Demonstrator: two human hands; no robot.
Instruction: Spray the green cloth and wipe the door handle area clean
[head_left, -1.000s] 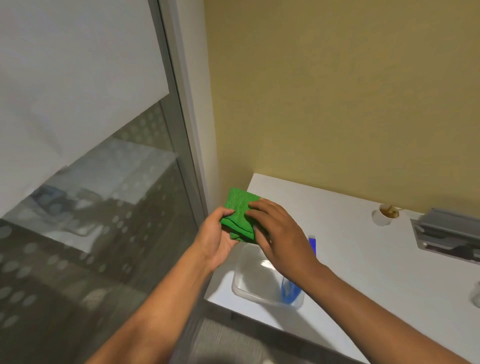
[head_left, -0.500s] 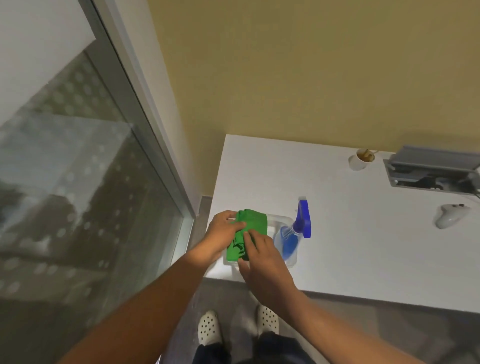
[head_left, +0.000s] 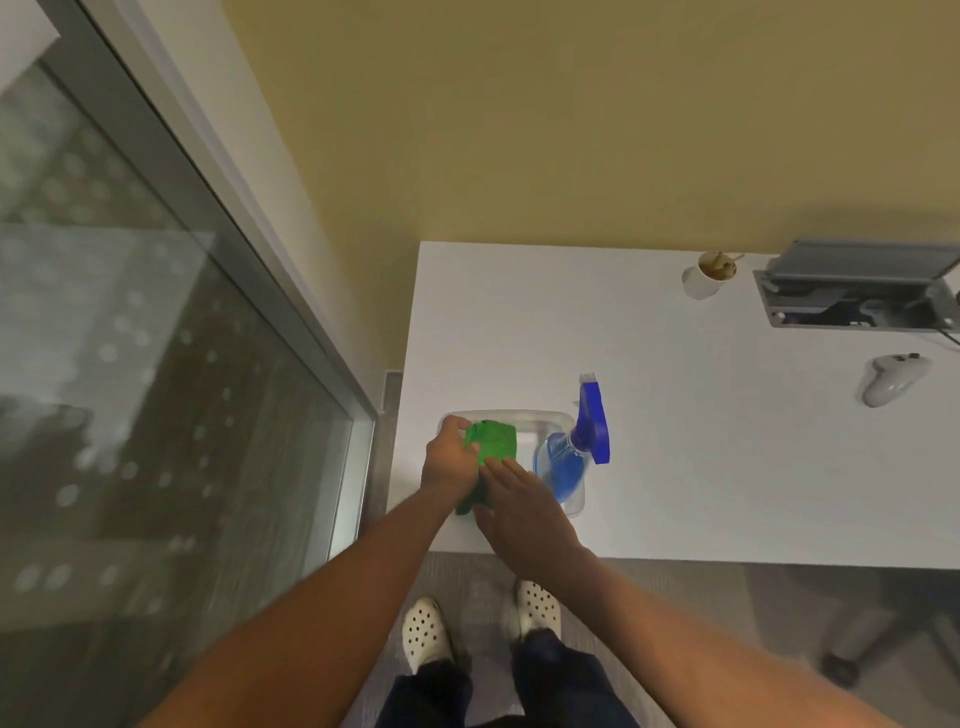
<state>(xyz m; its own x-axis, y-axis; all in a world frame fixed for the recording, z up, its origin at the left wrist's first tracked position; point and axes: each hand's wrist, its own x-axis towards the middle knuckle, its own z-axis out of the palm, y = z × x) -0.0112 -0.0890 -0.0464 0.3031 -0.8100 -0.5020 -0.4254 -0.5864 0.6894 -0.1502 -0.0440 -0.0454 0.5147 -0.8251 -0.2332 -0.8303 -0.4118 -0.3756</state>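
Note:
The folded green cloth (head_left: 491, 441) is held over the left part of a clear plastic tray (head_left: 540, 417) at the near left corner of the white table. My left hand (head_left: 448, 464) grips its left edge. My right hand (head_left: 519, 506) lies against its near edge, fingers flat on the cloth. A spray bottle (head_left: 576, 452) with blue liquid and a blue trigger head stands in the right part of the tray, just right of my right hand. No door handle is in view.
The white table (head_left: 675, 441) carries a paper cup (head_left: 705, 278), a white game controller (head_left: 891, 385) and a grey cable box (head_left: 852, 296) at the back right. A glass partition with a metal frame (head_left: 249, 249) stands to the left. My shoes (head_left: 426, 631) are on grey carpet.
Both hands have brought the green cloth down from chest height to the tray. My view has tilted downward, showing my feet and more of the table.

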